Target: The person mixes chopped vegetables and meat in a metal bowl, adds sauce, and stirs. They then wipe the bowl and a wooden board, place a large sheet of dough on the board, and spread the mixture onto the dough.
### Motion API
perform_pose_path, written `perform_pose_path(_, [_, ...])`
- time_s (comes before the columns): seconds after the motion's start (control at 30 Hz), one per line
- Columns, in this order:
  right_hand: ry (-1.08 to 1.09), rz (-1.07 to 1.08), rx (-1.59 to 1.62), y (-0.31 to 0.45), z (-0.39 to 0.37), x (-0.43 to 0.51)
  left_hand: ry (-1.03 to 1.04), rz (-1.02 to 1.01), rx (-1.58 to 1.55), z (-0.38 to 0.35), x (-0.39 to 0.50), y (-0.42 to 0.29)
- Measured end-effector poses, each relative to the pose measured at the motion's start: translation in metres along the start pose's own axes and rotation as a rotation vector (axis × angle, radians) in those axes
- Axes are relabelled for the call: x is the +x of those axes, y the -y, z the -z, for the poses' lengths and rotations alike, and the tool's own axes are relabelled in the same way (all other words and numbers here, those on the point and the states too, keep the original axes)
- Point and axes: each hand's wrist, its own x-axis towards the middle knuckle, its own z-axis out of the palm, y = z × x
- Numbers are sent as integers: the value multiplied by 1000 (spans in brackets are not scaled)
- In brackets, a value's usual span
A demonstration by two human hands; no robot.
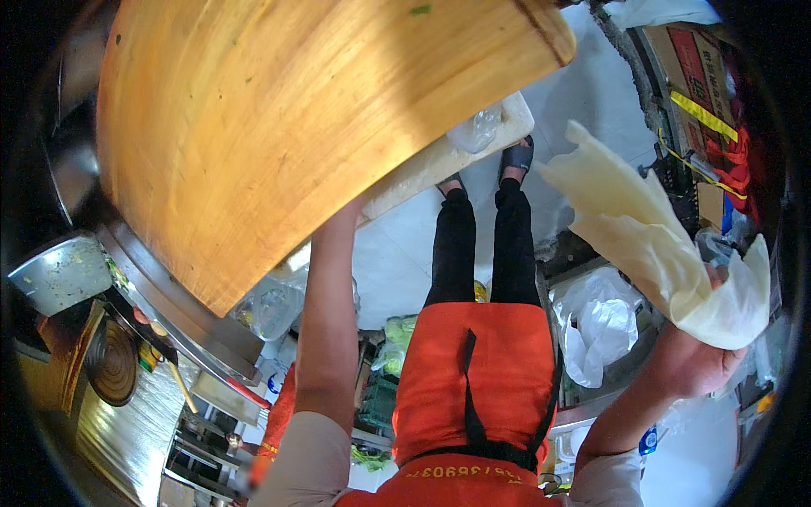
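Observation:
Out at the right, my right hand grips a large, thin, pale yellow sheet, perhaps of dough or bean curd; it hangs in folds and its far end spreads over the floor area. My left forearm reaches under the near edge of a big wooden board, which hides my left hand. The board bears a few small green bits. Below it, a white slab-like shelf sticks out, with a clear plastic bag on it.
White plastic bags lie in a container by my right side. Cardboard boxes stand at the upper right. A metal pan and a steel counter edge are at the left. Another person in a red apron is at the lower left.

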Motion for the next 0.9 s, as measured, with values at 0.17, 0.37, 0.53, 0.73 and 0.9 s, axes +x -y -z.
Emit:
perform_pose_path(0.17, [-997, 316, -433, -28, -36, 17, -109, 47, -51, -5, 20, -10])
perform_pose_path(0.37, [-281, -9, -43, -19, -44, 7, -345, 90, -651, 16, -4, -76])
perform_pose_path(0.53, [-197, -238, -26, -7, -106, -2, -424, -223, -1131, 95, -204, -156])
perform_pose_path(0.73, [81, -444, -172, -9, -185, 0, -477, -327, -1461, 216, -288, -216])
perform_pose_path(0.9, [321, -256, -395, 2, -222, 26, -941, -266, -1321, 277, -342, -201])
